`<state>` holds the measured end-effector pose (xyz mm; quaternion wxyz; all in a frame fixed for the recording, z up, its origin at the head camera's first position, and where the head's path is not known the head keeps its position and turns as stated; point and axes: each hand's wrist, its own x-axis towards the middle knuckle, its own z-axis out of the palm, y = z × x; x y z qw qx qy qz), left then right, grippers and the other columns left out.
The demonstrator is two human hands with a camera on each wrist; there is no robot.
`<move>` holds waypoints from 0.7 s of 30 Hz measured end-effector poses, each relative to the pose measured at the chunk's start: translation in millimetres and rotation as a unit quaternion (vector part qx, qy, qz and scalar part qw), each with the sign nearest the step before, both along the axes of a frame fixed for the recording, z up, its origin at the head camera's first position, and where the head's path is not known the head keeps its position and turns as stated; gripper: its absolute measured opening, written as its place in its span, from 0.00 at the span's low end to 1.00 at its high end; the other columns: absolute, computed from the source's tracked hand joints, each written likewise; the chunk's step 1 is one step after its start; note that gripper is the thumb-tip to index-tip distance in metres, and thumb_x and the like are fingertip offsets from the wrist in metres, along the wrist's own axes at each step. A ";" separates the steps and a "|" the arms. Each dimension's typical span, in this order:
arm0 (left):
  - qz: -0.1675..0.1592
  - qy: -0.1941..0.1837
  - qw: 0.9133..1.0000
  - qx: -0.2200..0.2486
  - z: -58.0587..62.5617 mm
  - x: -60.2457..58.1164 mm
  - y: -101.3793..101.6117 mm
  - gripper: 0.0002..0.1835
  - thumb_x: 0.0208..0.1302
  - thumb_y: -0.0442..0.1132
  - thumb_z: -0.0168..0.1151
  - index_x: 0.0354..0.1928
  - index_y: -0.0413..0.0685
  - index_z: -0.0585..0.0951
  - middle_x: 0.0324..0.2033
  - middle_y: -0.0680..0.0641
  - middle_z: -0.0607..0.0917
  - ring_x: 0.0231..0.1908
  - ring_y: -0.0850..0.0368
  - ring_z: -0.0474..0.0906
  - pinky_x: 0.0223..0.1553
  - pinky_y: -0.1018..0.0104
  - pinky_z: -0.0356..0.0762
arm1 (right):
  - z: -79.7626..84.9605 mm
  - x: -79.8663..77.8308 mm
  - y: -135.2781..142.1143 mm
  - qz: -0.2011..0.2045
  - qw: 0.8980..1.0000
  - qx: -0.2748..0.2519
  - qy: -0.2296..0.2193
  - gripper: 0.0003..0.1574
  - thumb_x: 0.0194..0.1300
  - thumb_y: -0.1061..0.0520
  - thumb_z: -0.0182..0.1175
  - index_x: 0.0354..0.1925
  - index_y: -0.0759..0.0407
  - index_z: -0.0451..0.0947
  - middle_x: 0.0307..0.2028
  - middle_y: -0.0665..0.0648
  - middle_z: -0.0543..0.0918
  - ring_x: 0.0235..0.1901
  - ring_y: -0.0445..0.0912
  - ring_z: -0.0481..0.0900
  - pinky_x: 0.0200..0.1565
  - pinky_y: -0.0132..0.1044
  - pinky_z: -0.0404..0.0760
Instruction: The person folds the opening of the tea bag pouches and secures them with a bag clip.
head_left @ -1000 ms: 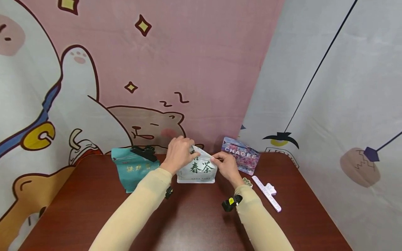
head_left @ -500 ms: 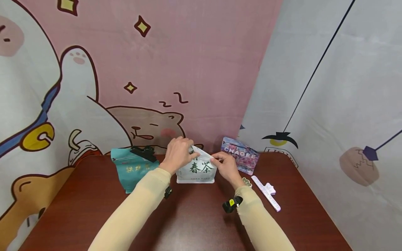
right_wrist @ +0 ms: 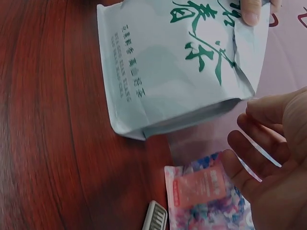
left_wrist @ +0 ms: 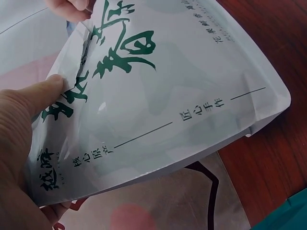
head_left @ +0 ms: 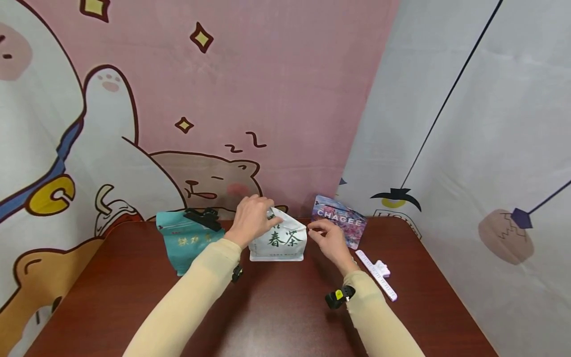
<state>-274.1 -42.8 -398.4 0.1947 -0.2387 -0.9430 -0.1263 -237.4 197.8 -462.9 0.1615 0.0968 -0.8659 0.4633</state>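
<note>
A white tea pouch [head_left: 281, 244] with green Chinese characters stands upright on the table, its top folded down at a slant. My left hand [head_left: 253, 219] grips the pouch's folded top at the left, and in the left wrist view its thumb [left_wrist: 45, 93] presses on the fold. Close beside the pouch's top right corner is my right hand [head_left: 330, 242], with loosely bent, spread fingers and nothing held. In the right wrist view, its thumb tip [right_wrist: 254, 104] lies right by that corner; whether it touches, I cannot tell.
Left of the pouch stands a teal pouch [head_left: 185, 248] with a black clip [head_left: 204, 218] on its top. A colourful CHAGEE pouch [head_left: 343, 223] is behind my right hand. A long white bag clip [head_left: 376, 275] lies to the right on the brown table [head_left: 276, 307].
My right hand has come off the white pouch's right corner and moved slightly right, its fingers loosened. The left hand keeps its grip on the fold.
</note>
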 end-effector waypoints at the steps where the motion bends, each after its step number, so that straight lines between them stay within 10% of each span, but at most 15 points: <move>1: -0.001 0.001 1.000 0.000 0.1 -0.2 0.1 0.20 0.59 0.57 0.77 0.42 0.49 0.88 0.34 0.51 0.88 0.37 0.52 0.78 0.46 0.52 0.78 | 0.2 0.8 2.2 -0.001 1.000 -0.001 0.001 0.09 0.63 0.67 0.69 0.44 0.65 0.88 0.46 0.63 0.87 0.43 0.59 0.85 0.46 0.48 0.83; 21: 0.002 -0.007 1.000 -0.002 1.8 2.2 0.1 0.21 0.60 0.57 0.76 0.46 0.48 0.89 0.39 0.49 0.89 0.40 0.51 0.80 0.53 0.49 0.78 | -15.7 15.8 36.0 -0.042 0.997 0.070 -0.008 0.11 0.63 0.68 0.68 0.46 0.67 0.87 0.42 0.63 0.87 0.46 0.59 0.85 0.50 0.56 0.81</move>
